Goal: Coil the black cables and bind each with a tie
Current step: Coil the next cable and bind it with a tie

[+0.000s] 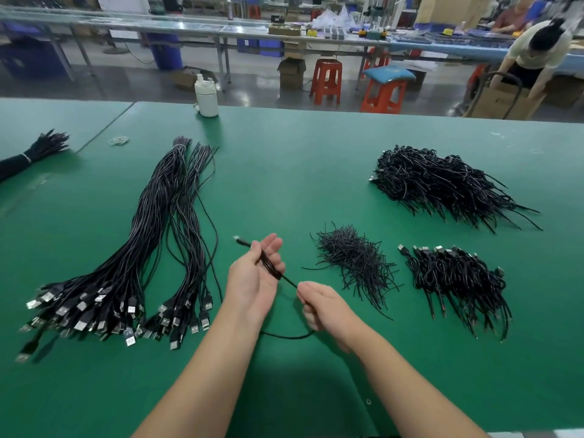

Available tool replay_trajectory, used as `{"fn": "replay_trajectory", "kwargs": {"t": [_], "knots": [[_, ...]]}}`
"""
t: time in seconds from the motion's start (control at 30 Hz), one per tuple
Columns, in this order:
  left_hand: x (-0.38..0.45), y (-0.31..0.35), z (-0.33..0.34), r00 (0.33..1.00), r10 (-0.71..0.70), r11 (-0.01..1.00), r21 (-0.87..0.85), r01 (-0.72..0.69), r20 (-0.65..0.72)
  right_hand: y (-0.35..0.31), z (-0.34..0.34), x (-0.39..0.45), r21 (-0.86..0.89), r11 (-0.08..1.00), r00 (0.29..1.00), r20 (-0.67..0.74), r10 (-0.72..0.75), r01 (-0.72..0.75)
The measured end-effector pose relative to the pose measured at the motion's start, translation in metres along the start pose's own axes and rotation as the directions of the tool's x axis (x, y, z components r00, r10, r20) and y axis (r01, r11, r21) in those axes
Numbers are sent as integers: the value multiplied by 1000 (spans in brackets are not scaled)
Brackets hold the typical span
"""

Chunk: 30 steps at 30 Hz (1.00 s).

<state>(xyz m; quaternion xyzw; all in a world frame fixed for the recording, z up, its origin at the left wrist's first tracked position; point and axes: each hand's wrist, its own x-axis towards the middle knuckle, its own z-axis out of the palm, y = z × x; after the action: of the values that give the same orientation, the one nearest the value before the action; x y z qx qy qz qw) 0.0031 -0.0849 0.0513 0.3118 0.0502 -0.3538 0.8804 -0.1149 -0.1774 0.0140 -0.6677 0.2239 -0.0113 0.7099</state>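
The green table point(284, 172) carries everything, and the biggest thing on it is the long bundle of straight cables point(151, 235), which lies toward the left edge with its plugs spread near the front-left part. Toward the far right corner there is a large heap of bound coils point(442, 184), and a smaller heap of coils point(458, 282) lies in front of it, nearer to the right edge. Between this smaller heap and the hands sits the pile of short black ties point(357, 263). A white bottle point(206, 96) stands at the far edge. In the middle, near the front edge, the left hand point(252, 279) is turned palm up, its fingers half open, and some turns of the cable point(271, 267) lie across the palm, with the plug end pointing out to the far left. The right hand point(322, 306) pinches the same cable just beside the left palm, and the loose rest of it hangs in a curve under both wrists. I judge that the coiling is in hand and no tie is on it yet. The risk I see is that the turns slip off the relaxed left palm, because the fingers do not close round them; then the coil opens. Also the hanging part can catch on the wrist and pull the loops uneven.
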Motion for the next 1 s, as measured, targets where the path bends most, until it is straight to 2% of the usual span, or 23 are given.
{"fn": "replay_trajectory", "kwargs": {"t": [0.07, 0.13, 0.17, 0.2, 0.23, 0.27, 0.3, 0.33, 0.37, 0.4, 0.43, 0.47, 0.5, 0.57, 0.67, 0.8, 0.83, 0.93, 1.0], "knots": [[-8, 11, 3, 969, -91, 991, 119, 65, 229, -3, -10, 2, 227, 974, 1000, -12, -5, 8], [-14, 27, 0, 859, -247, 910, 412, 47, 448, -8, -24, 3, 469, 883, 1000, -16, 1, 6], [-16, 32, -3, 795, -355, 799, 601, -16, 493, -12, -32, 4, 547, 837, 1000, -10, 4, 2], [-17, 34, -6, 754, -455, 630, 770, -104, 475, -16, -37, 4, 585, 811, 1000, -1, 7, -5], [-18, 31, -8, 755, -515, 422, 887, -190, 407, -19, -41, 4, 590, 808, 1000, 11, 10, -15], [-18, 26, -8, 794, -517, 214, 946, -243, 320, -23, -41, 4, 571, 820, 1000, 24, 14, -25], [-17, 18, -6, 852, -460, 48, 965, -256, 249, -25, -39, 4, 532, 846, 999, 35, 16, -32], [-15, 8, -5, 909, -359, -48, 968, -246, 213, -27, -35, 3, 473, 881, 999, 38, 12, -29], [-14, -2, -4, 953, -229, -47, 976, -214, 198, -28, -31, 3, 396, 918, 999, 35, 1, -15], [-11, -11, -5, 981, -89, 82, 983, -163, 170, -28, -26, 1, 321, 947, 999, 34, -12, 1], [-9, -16, -6, 993, 19, 302, 946, -115, 115, -27, -22, 0, 257, 966, 999, 43, -21, 9], [-7, -20, -5, 996, 66, 532, 842, -88, 62, -26, -18, -1, 188, 982, 998, 57, -22, 11], [-6, -22, -3, 997, 70, 708, 703, -73, 33, -24, -14, -3, 101, 995, 998, 66, -17, 10], [-4, -25, 1, 1000, 21, 885, 465, -24, 13, -18, -7, -6, -73, 997, 997, 72, -5, 10], [-5, -27, 6, 998, -50, 954, 296, 40, 28, -15, 0, -9, -156, 987, 997, 65, -31, 41], [-8, -25, 3, 995, -76, 958, 283, 55, 61, -21, -3, -9, -225, 971, 996, 21, -82, 85], [-8, -24, 2, 994, -83, 958, 280, 61, 69, -22, -3, -8, -185, 979, 996, 26, -82, 85], [-9, -25, 3, 992, -99, 958, 278, 75, 72, -19, -4, -7, 79, 995, 998, 31, -62, 60], [-11, -28, 4, 989, -121, 946, 311, 88, 89, -18, -4, -7, 102, 991, 996, 0, -88, 87]]}}
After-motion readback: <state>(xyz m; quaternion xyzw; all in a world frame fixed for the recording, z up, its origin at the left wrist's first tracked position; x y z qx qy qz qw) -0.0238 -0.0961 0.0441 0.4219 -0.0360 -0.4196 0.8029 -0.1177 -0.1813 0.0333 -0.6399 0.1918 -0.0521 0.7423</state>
